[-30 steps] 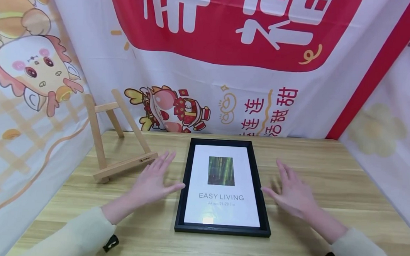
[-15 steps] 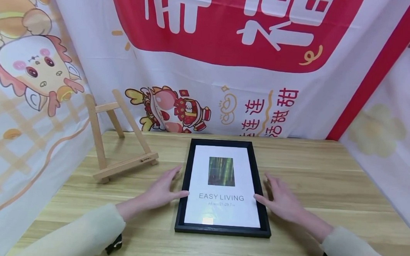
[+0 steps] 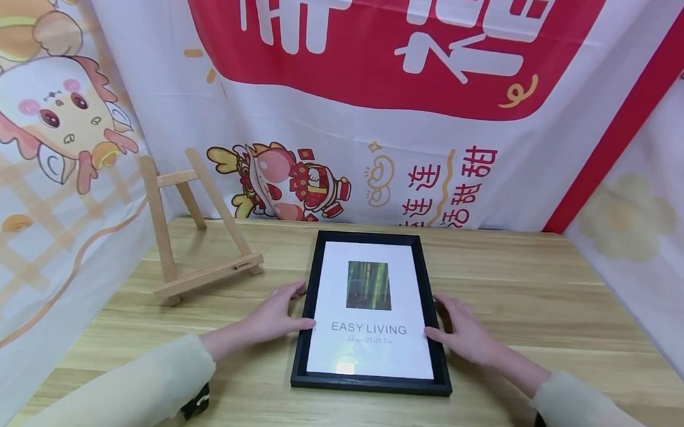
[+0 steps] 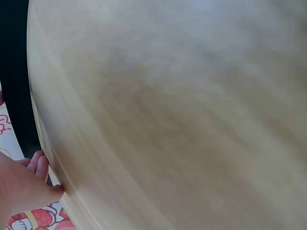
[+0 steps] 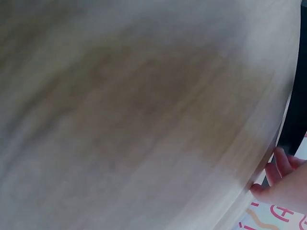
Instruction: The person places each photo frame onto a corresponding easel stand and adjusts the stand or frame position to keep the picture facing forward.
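A black picture frame (image 3: 370,384) lies flat on the table, its white sheet (image 3: 364,353) printed with a green bamboo picture and "EASY LIVING". My left hand (image 3: 275,316) holds the frame's left side, thumb over the rim and fingers along the outer edge. On the opposite side, my right hand (image 3: 464,335) grips the rim the same way. Curled fingertips meet the black frame edge (image 4: 14,72) in the left wrist view. The right wrist view shows the right hand (image 5: 288,184) against the other edge (image 5: 296,105). The frame's underside is hidden.
A small wooden easel (image 3: 208,276) stands at the back left, near my left hand. Printed cloth (image 3: 370,128) hangs behind and at both sides of the wood-grain table (image 3: 525,268).
Both hands have moved inward from beside the frame, and now their thumbs and fingers hold its two long sides. The frame and the easel have stayed in place.
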{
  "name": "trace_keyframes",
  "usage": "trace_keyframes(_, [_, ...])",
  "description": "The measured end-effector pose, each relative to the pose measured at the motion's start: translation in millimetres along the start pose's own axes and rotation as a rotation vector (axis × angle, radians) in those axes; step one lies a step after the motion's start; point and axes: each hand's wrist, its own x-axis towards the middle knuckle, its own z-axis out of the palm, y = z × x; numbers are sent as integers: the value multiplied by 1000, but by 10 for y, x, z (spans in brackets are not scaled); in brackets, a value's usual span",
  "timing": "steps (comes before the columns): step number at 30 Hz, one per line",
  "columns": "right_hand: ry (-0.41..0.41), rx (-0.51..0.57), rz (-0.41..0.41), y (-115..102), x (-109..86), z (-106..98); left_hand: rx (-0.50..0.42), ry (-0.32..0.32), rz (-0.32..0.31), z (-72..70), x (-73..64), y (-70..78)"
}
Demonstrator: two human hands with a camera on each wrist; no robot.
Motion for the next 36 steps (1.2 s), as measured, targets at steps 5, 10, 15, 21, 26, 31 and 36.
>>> trace_keyframes(5, [-28, 78, -6, 14, 24, -10, -61, -18, -21, 0, 63, 1])
trace_keyframes(10, [-34, 150, -5, 2, 33, -15, -134, -16, -38, -2, 81, 27])
trace_keyframes(15, [-21, 210, -3, -2, 35, -2, -224, 2, -66, 27, 74, 63])
trace_keyframes(21, [16, 257, -18, 16, 45, 44, -319, 21, -97, 66, 66, 83])
trace_keyframes(26, [8, 286, 12, -13, 54, 68, -341, 30, -123, 82, 47, 89])
trace_keyframes(31, [11, 298, 53, -58, 42, 70, -370, 36, -122, 92, 27, 110])
trace_keyframes(36, [30, 380, 53, -103, 38, 83, -413, 52, -117, 86, 6, 116])
